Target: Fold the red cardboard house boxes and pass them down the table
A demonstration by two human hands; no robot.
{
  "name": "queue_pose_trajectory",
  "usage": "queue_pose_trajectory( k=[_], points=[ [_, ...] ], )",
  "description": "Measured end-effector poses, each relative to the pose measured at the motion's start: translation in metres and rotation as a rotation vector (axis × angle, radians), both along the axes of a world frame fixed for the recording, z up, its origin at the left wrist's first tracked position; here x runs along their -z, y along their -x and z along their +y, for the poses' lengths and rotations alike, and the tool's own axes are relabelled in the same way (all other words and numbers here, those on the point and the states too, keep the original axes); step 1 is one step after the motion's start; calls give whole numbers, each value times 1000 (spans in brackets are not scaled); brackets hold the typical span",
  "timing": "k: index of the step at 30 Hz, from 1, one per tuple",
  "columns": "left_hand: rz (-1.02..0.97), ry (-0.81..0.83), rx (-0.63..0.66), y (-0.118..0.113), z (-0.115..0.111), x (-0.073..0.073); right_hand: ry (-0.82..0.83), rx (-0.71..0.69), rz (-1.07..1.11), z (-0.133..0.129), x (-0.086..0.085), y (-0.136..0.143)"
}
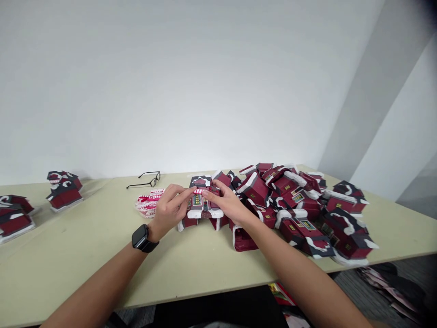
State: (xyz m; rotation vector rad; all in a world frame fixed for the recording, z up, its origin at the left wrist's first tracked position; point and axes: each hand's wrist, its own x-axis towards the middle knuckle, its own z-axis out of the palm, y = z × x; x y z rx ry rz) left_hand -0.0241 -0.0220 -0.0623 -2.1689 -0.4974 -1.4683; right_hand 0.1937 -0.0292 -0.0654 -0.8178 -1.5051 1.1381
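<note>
Both hands (172, 207) seemingly pinch ribbon (198, 192)

Two hands are in view: the left hand (170, 207) and the right hand (228, 202). One paper house box (201, 205) sits between them. One smartwatch (143, 238) is on the left wrist. One pair of glasses (146, 179) lies on the desk (102, 255). One bundle of red-and-white ribbon (147, 203) lies beside the left hand. Four folded house boxes (64, 190) stand at the far left, in two groups of two. One heap of house boxes (307, 209) lies at the right; the overlap prevents an exact count, probably over twenty.
</note>
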Motion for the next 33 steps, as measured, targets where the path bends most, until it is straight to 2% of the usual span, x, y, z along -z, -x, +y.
queue_pose_trajectory(
  k=[8,20,33],
  points=[
    [1,22,10,-2,-2,1,32,20,17,-5,-9,2],
    [-1,24,-7,1,4,3,41,24,-33,3,2,-1],
    [13,12,-36,1,5,4,18,32,-86,-2,-6,-1]
  ],
)
